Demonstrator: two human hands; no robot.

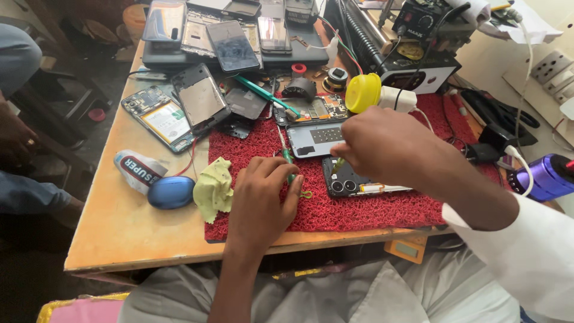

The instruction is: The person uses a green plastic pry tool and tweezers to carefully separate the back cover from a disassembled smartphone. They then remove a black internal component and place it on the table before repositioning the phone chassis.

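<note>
On a red mat lies an opened black phone with its camera lenses showing. My right hand hovers over its top edge, fingertips pinched on a small yellowish part that I cannot make out. My left hand rests on the mat to the left of the phone, fingers curled around a thin green-handled screwdriver. Just behind lies a grey phone back panel, and behind that a bare circuit board.
Several dismantled phones and screens crowd the far and left side of the wooden table. A yellow-green cloth, blue oval case, yellow-capped tool, soldering station and purple device surround the mat. Another person's hand is at far left.
</note>
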